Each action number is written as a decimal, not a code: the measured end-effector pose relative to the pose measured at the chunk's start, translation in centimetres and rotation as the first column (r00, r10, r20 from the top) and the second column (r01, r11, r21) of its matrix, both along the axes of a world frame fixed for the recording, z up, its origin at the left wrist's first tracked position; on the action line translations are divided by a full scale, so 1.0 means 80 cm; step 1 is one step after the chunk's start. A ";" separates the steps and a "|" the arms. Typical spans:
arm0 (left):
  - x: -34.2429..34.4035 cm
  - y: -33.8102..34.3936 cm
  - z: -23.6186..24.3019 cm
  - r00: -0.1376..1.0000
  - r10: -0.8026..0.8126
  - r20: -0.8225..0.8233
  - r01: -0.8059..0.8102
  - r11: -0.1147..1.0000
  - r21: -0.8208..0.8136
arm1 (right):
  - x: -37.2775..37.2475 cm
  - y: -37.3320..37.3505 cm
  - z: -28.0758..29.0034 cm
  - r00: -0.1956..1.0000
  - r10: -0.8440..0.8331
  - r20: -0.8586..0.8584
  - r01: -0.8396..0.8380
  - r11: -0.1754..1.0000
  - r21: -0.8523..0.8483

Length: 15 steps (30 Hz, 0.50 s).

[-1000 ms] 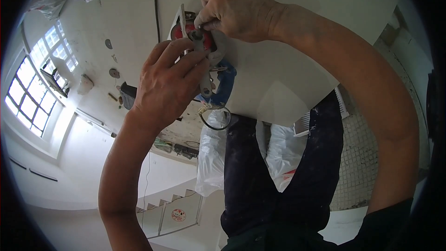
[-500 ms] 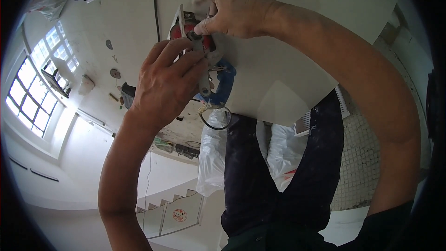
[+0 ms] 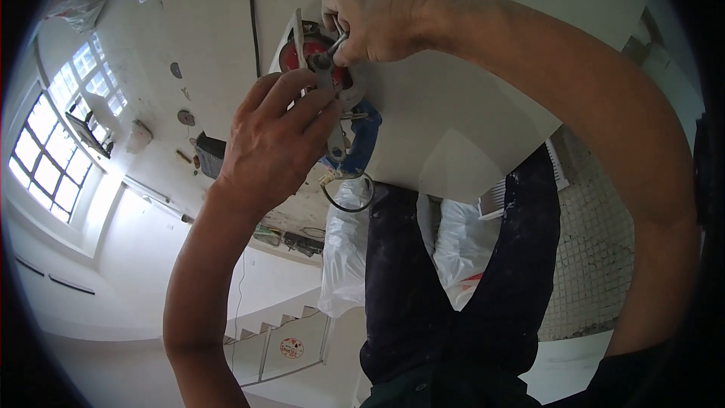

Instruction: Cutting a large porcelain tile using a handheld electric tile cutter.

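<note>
A handheld cutting saw with a blue handle (image 3: pixel 368 136) and a round red blade (image 3: pixel 289 57) rests on the pale tabletop (image 3: pixel 483 83). Across its blade side lies a flat grey spanner (image 3: pixel 336 145), one end at the hub in the blade's middle. My left hand (image 3: pixel 272 132) is closed over the spanner, fingers curled and hiding its middle. Beyond it, my right hand (image 3: pixel 381 23) pinches a thin bent metal key (image 3: pixel 339 39), whose tip meets the hub by the spanner's upper end. How far the tip sits in cannot be seen.
A black cable (image 3: pixel 255 23) runs over the tabletop left of the saw; a short cord (image 3: pixel 349 208) loops off its handle end. White plastic bags (image 3: pixel 343 272) stand below the table edge by my legs. A dark box (image 3: pixel 211 155) is on the floor to the left.
My right hand has turned and shifted slightly at the hub, and the bent metal key now shows between its fingers. My left hand and the spanner have barely moved.
</note>
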<state>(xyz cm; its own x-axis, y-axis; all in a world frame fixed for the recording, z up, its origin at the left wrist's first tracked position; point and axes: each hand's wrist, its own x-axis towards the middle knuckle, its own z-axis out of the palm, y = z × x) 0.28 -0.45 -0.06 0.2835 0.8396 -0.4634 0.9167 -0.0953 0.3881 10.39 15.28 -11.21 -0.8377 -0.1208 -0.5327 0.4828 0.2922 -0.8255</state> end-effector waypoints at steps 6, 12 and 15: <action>0.020 -0.032 -0.015 0.990 0.143 0.003 -0.142 0.977 0.158 | 0.006 -0.003 0.003 0.961 -0.138 0.238 0.196 0.952 -0.236; 0.044 -0.050 -0.017 0.905 0.424 0.030 -0.419 0.877 0.236 | -0.006 -0.011 0.017 0.962 -0.103 0.254 0.128 0.988 -0.084; 0.049 -0.053 -0.021 0.876 0.481 -0.008 -0.463 0.848 0.260 | -0.009 -0.021 0.024 0.886 -0.285 0.365 0.354 0.925 -0.138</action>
